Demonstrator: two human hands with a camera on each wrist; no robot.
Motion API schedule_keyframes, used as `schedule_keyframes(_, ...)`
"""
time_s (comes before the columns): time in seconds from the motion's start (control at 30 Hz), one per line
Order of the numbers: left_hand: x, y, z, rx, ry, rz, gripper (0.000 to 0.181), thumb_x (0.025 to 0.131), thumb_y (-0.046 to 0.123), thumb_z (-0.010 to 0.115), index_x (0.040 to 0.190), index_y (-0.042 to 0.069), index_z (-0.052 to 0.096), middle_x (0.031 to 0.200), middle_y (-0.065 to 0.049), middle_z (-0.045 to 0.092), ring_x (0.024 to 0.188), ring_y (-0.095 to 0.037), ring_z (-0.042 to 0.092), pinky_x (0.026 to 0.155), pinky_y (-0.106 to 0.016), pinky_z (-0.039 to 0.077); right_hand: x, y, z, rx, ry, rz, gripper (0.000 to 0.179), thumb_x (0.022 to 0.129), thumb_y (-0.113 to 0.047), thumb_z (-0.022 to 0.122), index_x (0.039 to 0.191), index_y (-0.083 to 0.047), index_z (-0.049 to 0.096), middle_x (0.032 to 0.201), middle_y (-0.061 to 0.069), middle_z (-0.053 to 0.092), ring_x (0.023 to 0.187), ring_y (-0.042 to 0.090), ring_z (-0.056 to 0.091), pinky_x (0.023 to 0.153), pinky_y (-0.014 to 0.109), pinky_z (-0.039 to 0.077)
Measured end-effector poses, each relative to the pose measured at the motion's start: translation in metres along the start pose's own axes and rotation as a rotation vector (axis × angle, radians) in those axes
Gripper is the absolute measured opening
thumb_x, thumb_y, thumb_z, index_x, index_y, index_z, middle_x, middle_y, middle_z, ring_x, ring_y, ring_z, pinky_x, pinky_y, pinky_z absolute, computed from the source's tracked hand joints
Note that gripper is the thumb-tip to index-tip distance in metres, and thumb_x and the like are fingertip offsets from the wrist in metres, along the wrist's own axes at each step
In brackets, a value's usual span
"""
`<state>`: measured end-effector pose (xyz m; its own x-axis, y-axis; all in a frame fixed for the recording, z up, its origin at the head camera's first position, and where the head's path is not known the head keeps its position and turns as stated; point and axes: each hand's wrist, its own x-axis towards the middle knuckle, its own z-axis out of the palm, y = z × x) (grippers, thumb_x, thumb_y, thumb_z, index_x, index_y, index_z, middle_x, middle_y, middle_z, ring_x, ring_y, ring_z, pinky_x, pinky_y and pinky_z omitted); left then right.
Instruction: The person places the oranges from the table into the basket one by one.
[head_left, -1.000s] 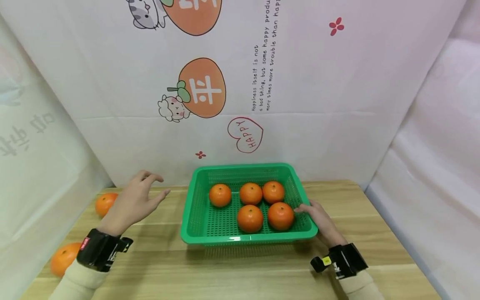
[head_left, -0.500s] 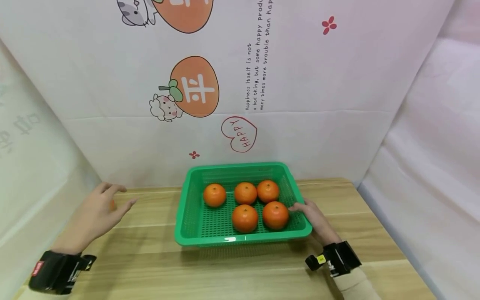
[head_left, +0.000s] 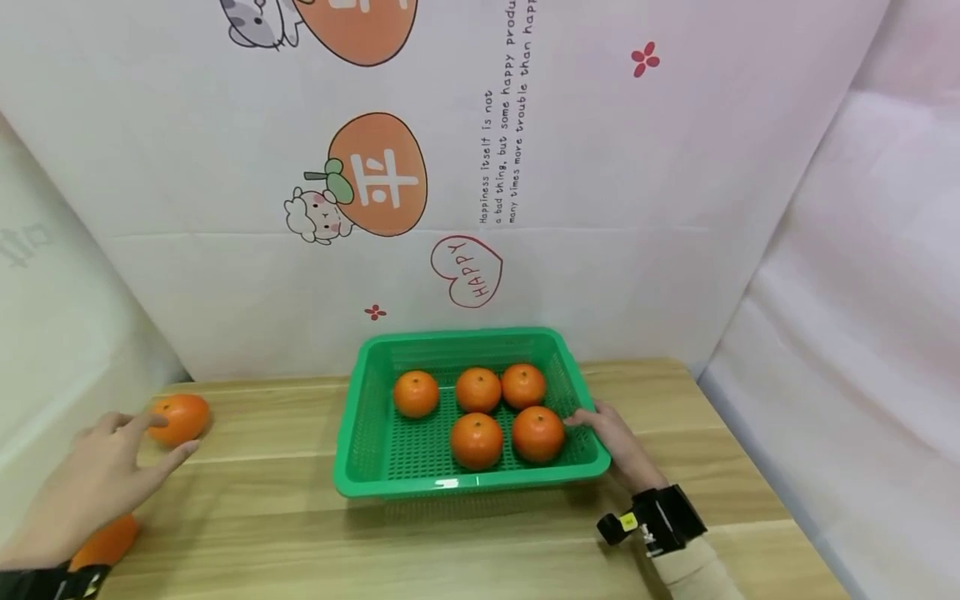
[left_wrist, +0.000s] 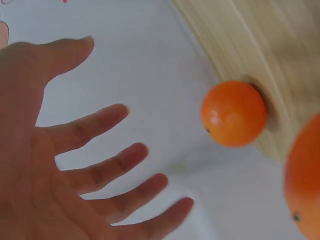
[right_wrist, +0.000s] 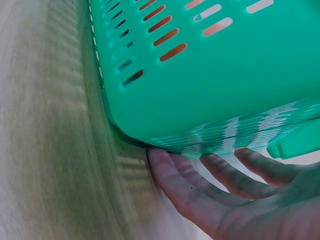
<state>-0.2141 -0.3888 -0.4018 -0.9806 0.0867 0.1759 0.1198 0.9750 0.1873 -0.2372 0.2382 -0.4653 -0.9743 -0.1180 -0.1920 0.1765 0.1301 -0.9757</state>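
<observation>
A green plastic basket stands on the wooden table with several oranges in it. My right hand grips its right side, thumb over the rim; in the right wrist view the other fingers lie against the outside near the bottom. On the left, my left hand hovers with fingers spread and nothing held. Its fingertips overlap the far loose orange in the head view, but the left wrist view shows a gap between them and that orange. The nearer orange is partly hidden behind this hand.
A white printed cloth hangs behind the table, right at its back edge. White cloth also closes off the right side, and another sheet the left. Both wrists wear black camera straps.
My left hand has moved left and down, bringing the loose oranges into view beside it. The right hand keeps its grip on the basket; the whole head view has shifted slightly.
</observation>
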Motion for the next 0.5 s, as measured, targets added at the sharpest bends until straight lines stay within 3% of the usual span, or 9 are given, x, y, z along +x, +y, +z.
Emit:
schedule_keyframes(0.27, -0.018, -0.039, 0.017, 0.070, -0.169, -0.072, 0.088, 0.102, 0.063, 0.055, 0.122, -0.023, 0.055, 0.109, -0.050, 0.058, 0.103, -0.066, 0.049, 0.085, -0.077, 0.040, -0.001, 0.002, 0.003, -0.005, 0.021, 0.000, 0.076, 0.094, -0.017, 0.057, 0.163, 0.000, 0.030, 0.158, 0.030, 0.046, 0.128, 0.030, 0.062, 0.097, 0.039, 0.059)
schedule_keyframes(0.5, -0.024, -0.054, 0.028, 0.085, -0.280, -0.077, 0.088, 0.101, 0.062, 0.057, 0.120, -0.024, 0.055, 0.103, -0.046, 0.059, 0.100, -0.063, 0.053, 0.078, -0.074, 0.049, -0.001, 0.001, 0.003, -0.003, 0.021, 0.004, 0.075, 0.093, -0.017, 0.057, 0.162, 0.000, 0.031, 0.158, 0.029, 0.046, 0.129, 0.030, 0.061, 0.097, 0.040, 0.058)
